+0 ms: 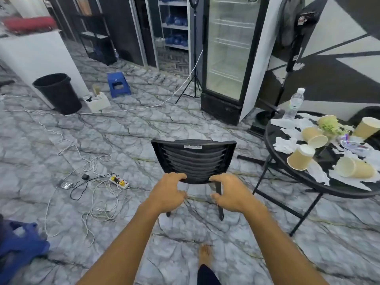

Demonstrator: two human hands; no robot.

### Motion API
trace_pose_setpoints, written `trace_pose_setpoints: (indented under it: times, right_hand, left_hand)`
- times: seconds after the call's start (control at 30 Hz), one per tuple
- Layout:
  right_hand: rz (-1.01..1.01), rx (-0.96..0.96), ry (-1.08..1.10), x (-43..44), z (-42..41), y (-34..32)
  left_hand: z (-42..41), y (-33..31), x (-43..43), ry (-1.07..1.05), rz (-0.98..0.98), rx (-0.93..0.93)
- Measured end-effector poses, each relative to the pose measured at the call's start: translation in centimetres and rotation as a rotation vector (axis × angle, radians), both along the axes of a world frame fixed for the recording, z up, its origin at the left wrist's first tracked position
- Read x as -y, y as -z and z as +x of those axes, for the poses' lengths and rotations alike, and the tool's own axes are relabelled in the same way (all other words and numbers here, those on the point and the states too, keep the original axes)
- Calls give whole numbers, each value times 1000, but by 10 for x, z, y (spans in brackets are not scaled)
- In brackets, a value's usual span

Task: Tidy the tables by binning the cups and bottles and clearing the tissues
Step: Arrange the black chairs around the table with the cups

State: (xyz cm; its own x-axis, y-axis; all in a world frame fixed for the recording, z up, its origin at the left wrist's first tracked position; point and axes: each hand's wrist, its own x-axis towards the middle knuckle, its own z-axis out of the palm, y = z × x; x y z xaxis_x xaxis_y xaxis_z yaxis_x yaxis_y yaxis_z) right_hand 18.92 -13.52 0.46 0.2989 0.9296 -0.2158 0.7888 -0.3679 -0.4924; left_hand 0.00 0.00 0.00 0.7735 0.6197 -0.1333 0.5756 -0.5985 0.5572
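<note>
A round black table [271,140] at the right is littered with several tan paper cups [301,157], most on their sides, and crumpled white tissues [284,144]. A clear plastic water bottle [296,102] stands upright at its far edge. A black bin [58,93] stands on the floor far left. My left hand [167,193] and right hand [230,192] are stretched out in front of me, fingers curled and apart. Their fingertips are at the near top edge of a black plastic chair [193,159]. Neither hand holds a cup, bottle or tissue.
White cables and a power strip [119,182] lie tangled on the marble floor to the left. A glass-door fridge [230,58], a light stand [194,58], a standing fan [292,38] and a blue stool [118,84] stand beyond. Blue cloth [18,243] is at the lower left.
</note>
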Motion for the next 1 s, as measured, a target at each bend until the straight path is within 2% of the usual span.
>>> trace_pose_setpoints:
  times: [0.13, 0.27, 0.37, 0.47, 0.57, 0.67, 0.8, 1.0]
  right_hand:
    - [34, 4, 83, -60, 46, 13]
    - [-23, 262, 73, -120, 86, 29]
    - [-135, 347, -17, -151, 108, 57]
    - [-36, 389, -16, -167, 121, 88]
    - [158, 369, 16, -176, 130, 107]
    - [322, 352, 88, -210, 155, 100]
    - [387, 377, 155, -281, 211, 60]
    - [354, 403, 143, -347, 275, 34]
  left_hand:
    - [35, 11, -61, -60, 64, -1]
    - [78, 29, -120, -49, 254, -11]
    - [100, 55, -145, 21, 366, -107]
    - [111, 84, -161, 125, 457, -144]
    - [122, 105, -190, 175, 622, 40]
    - [151, 100, -232, 166, 761, 233]
    - [207, 65, -312, 189, 758, 259]
    - [261, 30, -401, 326, 741, 251]
